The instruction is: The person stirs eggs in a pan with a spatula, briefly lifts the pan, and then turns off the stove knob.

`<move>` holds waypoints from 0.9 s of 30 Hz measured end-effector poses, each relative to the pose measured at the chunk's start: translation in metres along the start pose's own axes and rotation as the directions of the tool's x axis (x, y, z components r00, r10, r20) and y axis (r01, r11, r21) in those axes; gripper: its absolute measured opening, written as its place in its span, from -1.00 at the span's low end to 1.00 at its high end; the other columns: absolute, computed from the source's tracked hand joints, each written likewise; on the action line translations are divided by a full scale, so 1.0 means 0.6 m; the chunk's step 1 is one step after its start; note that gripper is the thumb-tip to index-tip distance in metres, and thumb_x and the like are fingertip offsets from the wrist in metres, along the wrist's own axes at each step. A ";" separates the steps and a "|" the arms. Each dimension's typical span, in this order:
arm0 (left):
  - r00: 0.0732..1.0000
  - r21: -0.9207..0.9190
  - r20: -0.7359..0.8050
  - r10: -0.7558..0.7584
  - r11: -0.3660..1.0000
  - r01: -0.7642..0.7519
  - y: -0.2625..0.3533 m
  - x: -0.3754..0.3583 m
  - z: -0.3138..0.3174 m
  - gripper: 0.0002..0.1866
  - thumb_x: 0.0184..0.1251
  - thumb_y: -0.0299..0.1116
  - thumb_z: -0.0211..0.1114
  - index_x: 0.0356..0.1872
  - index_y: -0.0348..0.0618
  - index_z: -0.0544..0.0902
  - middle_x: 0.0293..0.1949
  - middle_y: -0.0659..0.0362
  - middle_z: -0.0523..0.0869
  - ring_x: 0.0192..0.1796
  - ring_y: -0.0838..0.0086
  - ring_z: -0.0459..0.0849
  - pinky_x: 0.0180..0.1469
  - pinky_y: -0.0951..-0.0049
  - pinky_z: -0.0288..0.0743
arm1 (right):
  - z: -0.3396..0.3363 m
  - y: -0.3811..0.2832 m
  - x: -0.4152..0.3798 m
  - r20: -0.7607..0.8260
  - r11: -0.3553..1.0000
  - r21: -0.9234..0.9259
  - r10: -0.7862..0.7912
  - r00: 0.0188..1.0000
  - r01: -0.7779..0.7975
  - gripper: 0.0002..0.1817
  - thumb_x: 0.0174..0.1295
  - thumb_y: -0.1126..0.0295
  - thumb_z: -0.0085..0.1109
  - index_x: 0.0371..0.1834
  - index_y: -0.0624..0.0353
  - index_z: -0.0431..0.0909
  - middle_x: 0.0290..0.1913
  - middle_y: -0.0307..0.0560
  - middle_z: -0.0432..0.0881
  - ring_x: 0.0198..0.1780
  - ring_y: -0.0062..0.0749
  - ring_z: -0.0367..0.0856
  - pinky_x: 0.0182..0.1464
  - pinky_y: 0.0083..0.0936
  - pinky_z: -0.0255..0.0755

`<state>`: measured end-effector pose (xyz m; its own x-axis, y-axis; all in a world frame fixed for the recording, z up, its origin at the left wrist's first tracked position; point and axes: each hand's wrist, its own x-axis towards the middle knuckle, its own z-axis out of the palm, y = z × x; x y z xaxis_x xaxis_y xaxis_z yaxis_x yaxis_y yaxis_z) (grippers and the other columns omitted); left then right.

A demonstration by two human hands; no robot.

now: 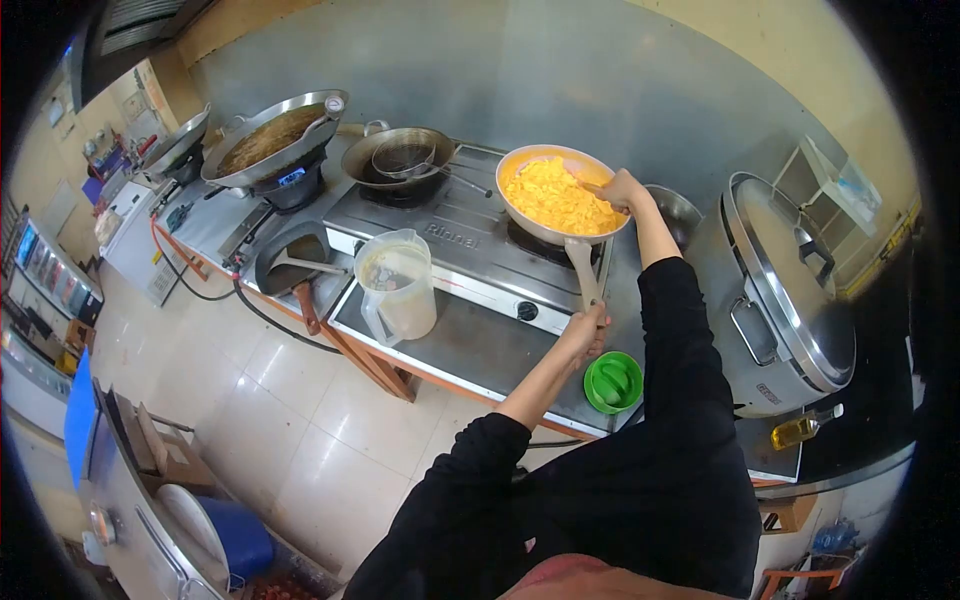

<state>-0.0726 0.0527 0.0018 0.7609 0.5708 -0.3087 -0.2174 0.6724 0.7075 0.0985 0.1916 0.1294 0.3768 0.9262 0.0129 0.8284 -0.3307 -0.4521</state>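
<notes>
Fingers of the left hand [588, 332] are closed around the end of the pale handle [583, 268] of a frying pan; those of the right hand [622, 192] are clamped on a utensil [592, 188] whose far end is in the pan's food. Largest is the metal stove [460, 238], lettered "Rinnai" along its top. Beyond its right edge stands a big lidded metal cooker [745, 290]. Past its left edge sits a wide wok [240, 172] of brownish liquid. Near the stove's back left corner, a smaller wok [352, 160] holds a strainer [440, 165]. The frying pan [604, 233], filled with yellow, lumpy food [555, 195], is over the right burner; whether it touches the burner I cannot tell. Just off the stove's front left corner lies a dark pan [270, 262] with a ladle [305, 264] across it. A translucent pitcher [408, 295] stands before the stove's front edge, toward the left. Smallest, a green bowl [613, 402] sits near the right end of the front ledge [480, 352], close to the left hand.
</notes>
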 end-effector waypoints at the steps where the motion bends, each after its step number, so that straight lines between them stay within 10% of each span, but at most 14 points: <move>1: 1.000 0.005 0.005 0.005 1.000 -0.005 0.001 -0.001 0.001 -0.67 0.19 -0.05 -0.11 -0.54 -0.11 0.31 -0.81 0.39 0.11 -0.80 0.67 0.01 -0.75 0.61 -0.11 | 0.002 -0.009 -0.008 0.005 0.997 -0.034 -0.074 0.997 0.075 -0.74 -0.21 0.36 0.15 -0.64 0.43 0.45 -0.74 0.09 0.43 -0.72 -0.31 0.42 -0.69 -0.43 0.29; 4: 1.000 0.008 -0.004 -0.007 1.000 0.007 -0.002 0.000 0.003 -0.67 0.19 -0.06 -0.12 -0.55 -0.10 0.31 -0.82 0.40 0.09 -0.81 0.67 -0.02 -0.75 0.61 -0.13 | 0.010 -0.011 -0.017 0.023 0.823 -0.337 -0.478 0.878 0.457 -0.77 -0.25 0.42 0.11 -0.54 0.40 0.51 -0.59 0.20 0.50 -0.52 -0.19 0.53 -0.49 -0.38 0.39; 8: 1.000 -0.012 -0.015 0.010 1.000 -0.010 -0.009 0.004 0.006 -0.65 0.18 -0.03 -0.09 -0.56 -0.12 0.31 -0.83 0.40 0.10 -0.82 0.68 0.02 -0.78 0.62 -0.12 | 0.010 -0.068 -0.115 0.093 0.684 -0.646 -0.368 0.925 0.338 -0.84 -0.04 0.46 -0.06 -0.39 0.18 0.50 -0.42 0.01 0.55 -0.31 -0.19 0.53 -0.31 -0.35 0.41; 17: 0.998 -0.022 -0.057 0.029 0.999 -0.031 -0.002 -0.007 0.018 -0.66 0.19 -0.04 -0.09 -0.55 -0.10 0.31 -0.82 0.41 0.09 -0.82 0.69 0.00 -0.77 0.64 -0.11 | 0.052 -0.072 -0.149 -0.025 0.721 -0.567 -0.497 0.867 0.397 -0.81 0.04 0.40 -0.10 -0.40 0.21 0.51 -0.42 0.04 0.55 -0.35 -0.17 0.55 -0.36 -0.33 0.43; 27: 0.997 -0.063 -0.065 0.039 0.997 -0.043 -0.013 -0.003 0.020 -0.70 0.17 -0.07 -0.09 -0.52 -0.09 0.31 -0.82 0.41 0.07 -0.81 0.69 -0.01 -0.76 0.64 -0.12 | -0.107 -0.141 -0.181 0.071 0.718 -0.670 -0.189 0.979 0.187 -0.70 -0.15 0.34 0.15 -0.29 0.18 0.49 -0.28 0.00 0.55 -0.22 -0.22 0.53 -0.24 -0.39 0.41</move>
<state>-0.0649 0.0411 0.0045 0.7103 0.6262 -0.3214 -0.2884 0.6754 0.6787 0.0139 0.1074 0.2237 0.1830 0.9825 0.0350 0.9433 -0.1855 0.2753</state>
